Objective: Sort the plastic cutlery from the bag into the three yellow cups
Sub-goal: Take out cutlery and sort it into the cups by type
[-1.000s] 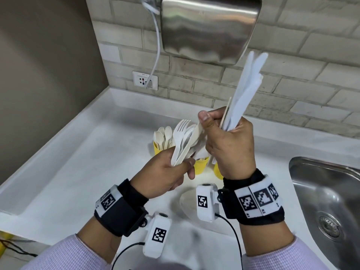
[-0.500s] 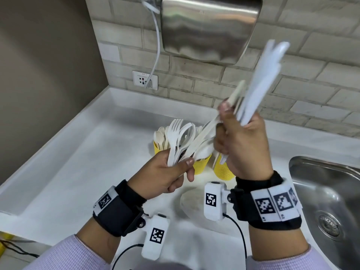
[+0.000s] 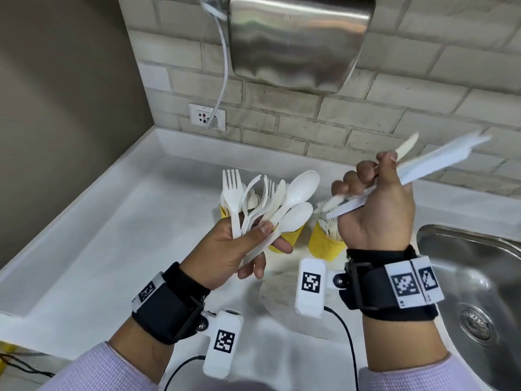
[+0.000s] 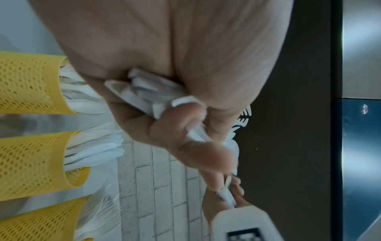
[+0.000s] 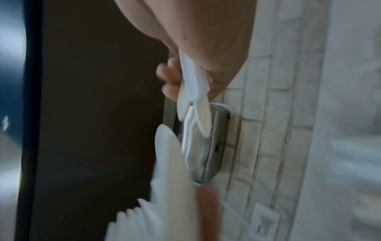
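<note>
My left hand grips a fan of white plastic forks and spoons by their handles, heads up; the left wrist view shows those handles bunched in the palm. My right hand grips a separate bundle of white cutlery that slants up to the right, blurred by motion, and shows as a blurred bundle in the right wrist view. Three yellow mesh cups stand behind the hands: left cup, middle cup, right cup. All three hold white cutlery.
A flat clear sheet, maybe the bag, lies on the white counter below my hands. A steel sink is at the right. A steel hand dryer and a wall socket are on the brick wall.
My right hand has pulled away to the right with its bundle, which now tilts further right. The left hand keeps its forks and spoons, now apart from the right hand.
</note>
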`<state>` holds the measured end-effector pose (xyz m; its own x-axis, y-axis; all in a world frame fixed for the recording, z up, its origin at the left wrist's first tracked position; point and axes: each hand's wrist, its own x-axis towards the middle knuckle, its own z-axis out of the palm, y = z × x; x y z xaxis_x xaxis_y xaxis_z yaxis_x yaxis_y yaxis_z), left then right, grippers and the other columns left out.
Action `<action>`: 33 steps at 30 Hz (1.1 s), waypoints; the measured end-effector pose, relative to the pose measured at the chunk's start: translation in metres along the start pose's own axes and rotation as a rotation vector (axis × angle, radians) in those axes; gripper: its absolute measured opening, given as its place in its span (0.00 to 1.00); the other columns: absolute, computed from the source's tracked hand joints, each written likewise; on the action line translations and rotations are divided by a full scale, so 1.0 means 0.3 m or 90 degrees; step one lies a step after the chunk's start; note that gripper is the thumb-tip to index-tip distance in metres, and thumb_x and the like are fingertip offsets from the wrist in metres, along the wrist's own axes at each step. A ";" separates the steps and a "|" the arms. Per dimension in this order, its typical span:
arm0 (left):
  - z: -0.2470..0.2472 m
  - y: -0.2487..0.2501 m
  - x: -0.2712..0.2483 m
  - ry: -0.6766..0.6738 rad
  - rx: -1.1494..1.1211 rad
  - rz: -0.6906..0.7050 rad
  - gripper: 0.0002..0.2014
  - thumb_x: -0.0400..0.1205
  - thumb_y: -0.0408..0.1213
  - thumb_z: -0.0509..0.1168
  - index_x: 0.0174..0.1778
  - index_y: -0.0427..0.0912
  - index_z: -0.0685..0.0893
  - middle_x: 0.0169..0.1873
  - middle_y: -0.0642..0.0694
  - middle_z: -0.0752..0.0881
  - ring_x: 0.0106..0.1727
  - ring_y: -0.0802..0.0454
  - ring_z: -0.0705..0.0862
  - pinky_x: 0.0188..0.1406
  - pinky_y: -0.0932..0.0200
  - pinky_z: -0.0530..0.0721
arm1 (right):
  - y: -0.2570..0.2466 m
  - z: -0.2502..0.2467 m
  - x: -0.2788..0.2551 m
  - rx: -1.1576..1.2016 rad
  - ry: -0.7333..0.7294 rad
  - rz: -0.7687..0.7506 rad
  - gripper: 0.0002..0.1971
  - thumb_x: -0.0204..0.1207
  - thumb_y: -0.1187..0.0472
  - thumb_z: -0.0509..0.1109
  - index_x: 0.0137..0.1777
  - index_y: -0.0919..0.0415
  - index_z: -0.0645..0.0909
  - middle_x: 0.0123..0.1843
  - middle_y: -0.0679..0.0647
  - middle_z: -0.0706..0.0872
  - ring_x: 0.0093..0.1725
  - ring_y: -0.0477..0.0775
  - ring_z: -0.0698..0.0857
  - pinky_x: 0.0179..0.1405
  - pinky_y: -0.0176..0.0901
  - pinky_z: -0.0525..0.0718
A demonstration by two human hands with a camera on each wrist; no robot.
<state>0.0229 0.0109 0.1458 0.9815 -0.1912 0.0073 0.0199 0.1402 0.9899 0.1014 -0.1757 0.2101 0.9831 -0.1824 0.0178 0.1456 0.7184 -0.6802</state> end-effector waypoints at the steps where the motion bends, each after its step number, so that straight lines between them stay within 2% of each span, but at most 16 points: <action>1: 0.000 0.001 0.001 0.012 0.001 0.003 0.13 0.87 0.47 0.63 0.53 0.44 0.89 0.50 0.40 0.94 0.22 0.48 0.81 0.17 0.63 0.70 | 0.003 0.005 -0.006 -0.087 -0.011 -0.044 0.10 0.92 0.57 0.60 0.48 0.56 0.72 0.27 0.49 0.68 0.21 0.49 0.66 0.23 0.38 0.72; 3: 0.000 0.003 0.002 0.026 0.000 0.006 0.12 0.85 0.46 0.63 0.58 0.47 0.89 0.52 0.41 0.94 0.23 0.47 0.83 0.17 0.63 0.71 | 0.016 0.007 -0.014 -0.252 -0.057 -0.115 0.07 0.90 0.59 0.65 0.49 0.58 0.74 0.24 0.48 0.66 0.19 0.48 0.63 0.21 0.35 0.67; 6: -0.001 0.004 0.001 0.027 -0.012 0.004 0.13 0.84 0.46 0.65 0.63 0.56 0.89 0.52 0.41 0.94 0.25 0.46 0.85 0.17 0.64 0.73 | 0.036 0.000 -0.028 -0.420 -0.163 -0.166 0.08 0.83 0.54 0.75 0.46 0.57 0.82 0.25 0.46 0.71 0.21 0.49 0.68 0.27 0.37 0.70; 9: -0.001 0.005 0.004 0.040 -0.017 -0.007 0.15 0.85 0.46 0.65 0.65 0.52 0.87 0.52 0.40 0.94 0.24 0.46 0.85 0.17 0.64 0.72 | 0.035 0.007 -0.043 -0.560 -0.258 -0.201 0.07 0.79 0.55 0.80 0.45 0.57 0.87 0.24 0.47 0.73 0.25 0.50 0.71 0.29 0.39 0.72; 12: -0.009 0.005 0.006 0.057 0.006 -0.015 0.14 0.86 0.45 0.64 0.64 0.47 0.87 0.51 0.41 0.94 0.24 0.45 0.85 0.18 0.62 0.72 | 0.027 0.010 -0.038 -0.694 -0.335 -0.198 0.05 0.75 0.56 0.83 0.45 0.55 0.90 0.22 0.36 0.78 0.25 0.42 0.75 0.32 0.36 0.76; 13: -0.012 0.004 0.006 0.060 0.023 -0.018 0.14 0.87 0.45 0.63 0.65 0.47 0.87 0.51 0.42 0.94 0.25 0.45 0.85 0.19 0.62 0.72 | 0.022 0.012 -0.034 -0.742 -0.361 -0.192 0.05 0.75 0.55 0.83 0.44 0.53 0.91 0.23 0.36 0.81 0.26 0.42 0.77 0.32 0.35 0.76; 16: -0.015 -0.001 0.008 0.066 0.073 -0.024 0.12 0.90 0.43 0.62 0.67 0.49 0.86 0.51 0.44 0.94 0.27 0.44 0.86 0.21 0.60 0.73 | 0.010 0.020 -0.020 -0.854 -0.418 -0.150 0.03 0.75 0.51 0.82 0.42 0.48 0.92 0.33 0.43 0.91 0.34 0.50 0.87 0.39 0.46 0.84; 19: -0.014 -0.003 0.011 0.070 0.090 -0.024 0.11 0.91 0.42 0.61 0.65 0.50 0.85 0.51 0.45 0.94 0.27 0.44 0.87 0.22 0.59 0.73 | 0.023 0.021 -0.020 -0.839 -0.431 -0.108 0.04 0.77 0.55 0.80 0.41 0.49 0.92 0.35 0.46 0.92 0.39 0.57 0.90 0.41 0.50 0.86; 23: -0.022 -0.008 0.015 0.071 0.118 -0.017 0.11 0.91 0.41 0.60 0.66 0.51 0.85 0.51 0.46 0.94 0.27 0.45 0.87 0.24 0.57 0.74 | 0.051 0.007 -0.014 -0.739 -0.420 -0.039 0.02 0.77 0.60 0.80 0.43 0.56 0.91 0.40 0.51 0.94 0.45 0.56 0.93 0.53 0.58 0.89; 25: -0.023 -0.013 0.016 0.070 0.128 -0.013 0.12 0.91 0.41 0.60 0.68 0.51 0.85 0.50 0.46 0.94 0.27 0.45 0.86 0.24 0.58 0.75 | 0.060 0.001 -0.012 -0.712 -0.408 -0.038 0.02 0.78 0.62 0.80 0.44 0.58 0.91 0.40 0.53 0.94 0.45 0.57 0.93 0.54 0.59 0.90; 28: -0.025 -0.019 0.015 0.073 0.129 -0.006 0.12 0.91 0.41 0.60 0.67 0.48 0.86 0.49 0.45 0.94 0.26 0.46 0.83 0.23 0.58 0.75 | 0.062 0.000 -0.011 -0.650 -0.372 -0.058 0.03 0.79 0.64 0.78 0.45 0.64 0.90 0.39 0.59 0.93 0.38 0.53 0.91 0.43 0.48 0.89; 30: -0.028 -0.022 0.016 0.073 0.131 0.000 0.12 0.91 0.40 0.60 0.66 0.46 0.87 0.48 0.44 0.94 0.25 0.46 0.81 0.23 0.58 0.74 | 0.057 0.009 -0.015 -0.603 -0.345 -0.063 0.04 0.81 0.65 0.76 0.47 0.67 0.88 0.37 0.62 0.91 0.29 0.45 0.86 0.32 0.36 0.82; 31: -0.029 -0.024 0.016 0.074 0.133 0.002 0.13 0.92 0.40 0.59 0.65 0.45 0.87 0.48 0.44 0.94 0.25 0.46 0.80 0.23 0.58 0.74 | 0.055 0.013 -0.017 -0.575 -0.334 -0.053 0.04 0.82 0.66 0.75 0.48 0.67 0.86 0.34 0.61 0.90 0.24 0.42 0.82 0.28 0.32 0.78; 33: -0.032 -0.025 0.017 0.073 0.143 0.003 0.13 0.92 0.41 0.59 0.64 0.44 0.87 0.48 0.44 0.94 0.24 0.45 0.79 0.23 0.57 0.74 | 0.055 0.019 -0.016 -0.521 -0.292 -0.028 0.03 0.85 0.66 0.72 0.48 0.63 0.83 0.24 0.49 0.83 0.18 0.40 0.73 0.21 0.32 0.71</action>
<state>0.0295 0.0181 0.1371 0.9970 -0.0771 0.0079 -0.0142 -0.0816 0.9966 0.0998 -0.1593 0.2029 0.9518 0.2097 0.2237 0.2309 -0.0105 -0.9729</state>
